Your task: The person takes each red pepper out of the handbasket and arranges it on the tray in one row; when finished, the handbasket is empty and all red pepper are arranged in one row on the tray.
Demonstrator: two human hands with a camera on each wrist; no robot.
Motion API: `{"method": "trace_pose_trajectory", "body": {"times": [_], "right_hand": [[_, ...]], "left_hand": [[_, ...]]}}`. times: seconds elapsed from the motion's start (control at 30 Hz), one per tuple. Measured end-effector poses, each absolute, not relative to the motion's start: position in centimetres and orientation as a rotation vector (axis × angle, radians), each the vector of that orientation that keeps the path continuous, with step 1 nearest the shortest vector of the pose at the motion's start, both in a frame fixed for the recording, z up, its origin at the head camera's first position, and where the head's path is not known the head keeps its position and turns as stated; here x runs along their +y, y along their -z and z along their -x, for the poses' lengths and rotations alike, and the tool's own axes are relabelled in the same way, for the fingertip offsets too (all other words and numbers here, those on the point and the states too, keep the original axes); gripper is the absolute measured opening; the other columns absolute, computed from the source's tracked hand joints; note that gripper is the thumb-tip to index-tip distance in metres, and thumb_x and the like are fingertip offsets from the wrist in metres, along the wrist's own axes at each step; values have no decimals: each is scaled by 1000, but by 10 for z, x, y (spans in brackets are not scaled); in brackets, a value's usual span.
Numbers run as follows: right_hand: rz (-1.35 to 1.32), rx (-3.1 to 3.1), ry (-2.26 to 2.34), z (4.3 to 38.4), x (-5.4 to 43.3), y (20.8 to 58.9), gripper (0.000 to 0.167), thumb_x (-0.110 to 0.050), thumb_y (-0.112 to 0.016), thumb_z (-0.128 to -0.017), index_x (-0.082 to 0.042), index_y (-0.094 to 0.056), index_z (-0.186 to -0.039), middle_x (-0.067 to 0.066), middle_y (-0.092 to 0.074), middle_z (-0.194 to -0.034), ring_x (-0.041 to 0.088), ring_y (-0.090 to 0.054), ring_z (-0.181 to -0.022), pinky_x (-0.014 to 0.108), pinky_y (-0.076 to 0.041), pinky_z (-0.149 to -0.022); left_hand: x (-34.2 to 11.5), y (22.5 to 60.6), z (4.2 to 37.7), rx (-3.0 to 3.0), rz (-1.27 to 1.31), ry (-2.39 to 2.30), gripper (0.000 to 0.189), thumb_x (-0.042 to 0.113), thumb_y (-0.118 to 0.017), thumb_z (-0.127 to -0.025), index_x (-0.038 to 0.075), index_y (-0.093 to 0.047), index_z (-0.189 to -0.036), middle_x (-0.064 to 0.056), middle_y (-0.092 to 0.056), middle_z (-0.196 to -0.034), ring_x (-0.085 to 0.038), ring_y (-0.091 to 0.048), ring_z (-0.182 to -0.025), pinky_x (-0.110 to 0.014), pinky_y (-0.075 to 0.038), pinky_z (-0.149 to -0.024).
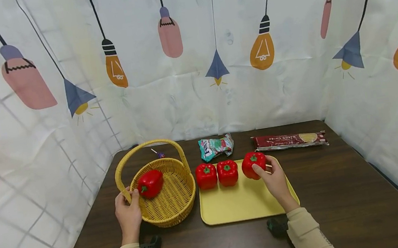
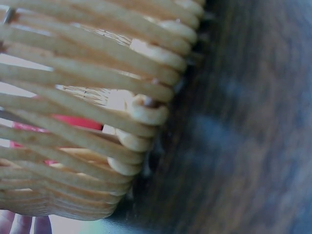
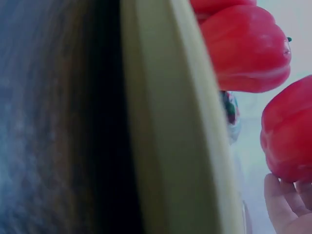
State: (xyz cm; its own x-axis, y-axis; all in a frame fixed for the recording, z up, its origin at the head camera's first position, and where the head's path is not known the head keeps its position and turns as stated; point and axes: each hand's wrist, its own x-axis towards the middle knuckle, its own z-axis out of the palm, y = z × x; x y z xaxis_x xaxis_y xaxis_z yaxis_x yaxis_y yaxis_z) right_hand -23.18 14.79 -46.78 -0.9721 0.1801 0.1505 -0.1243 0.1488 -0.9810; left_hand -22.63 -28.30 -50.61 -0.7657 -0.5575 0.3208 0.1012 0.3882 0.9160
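Note:
My left hand (image 1: 128, 212) grips the yellow wicker basket (image 1: 173, 190) at its left rim, by the foot of the arched handle. Inside the basket a red bell pepper (image 1: 150, 184) lies on its side; red also shows through the weave in the left wrist view. With thumb and fingers my right hand (image 1: 275, 180) holds another red bell pepper (image 1: 252, 164) over the right back part of the yellow tray (image 1: 237, 204). Two more peppers, one at the left (image 1: 206, 176) and its neighbour (image 1: 227, 173), stand side by side at the tray's back left, stems up.
Behind the tray lies a teal and pink snack packet (image 1: 216, 147). A long dark red spaghetti packet (image 1: 289, 140) is at the back right. A small wrapped lollipop (image 1: 160, 154) shows behind the basket, under its handle. Patterned curtains enclose the dark wooden table (image 1: 348, 196).

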Motion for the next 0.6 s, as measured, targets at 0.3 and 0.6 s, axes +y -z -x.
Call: {"method": "trace_pose_trajectory", "body": {"times": [0.3,0.6], "right_hand": [[77,-2209,-1913,243,152,486,61,-30,-71,-91,-10,-42,-142,15,-51,-132,32,-56,-112,18,-49,-79],[114,-2275,-1921,244,153,487,63,-28,-69,-92,-8,-39,-145,20,-50,-136,33,-51,-120,29,-45,-95]], "left_hand": [[-283,505,225,-2042,-380,1421,30,28,-58,-99,-2,-58,-103,-15,-52,-132,-31,-49,-120,-27,-36,-89],[-280,501,223,-2042,-377,1424,31,28,-57,-99,-3,-58,-103,-16,-52,-131,-32,-49,-121,-36,-39,-93]]}}
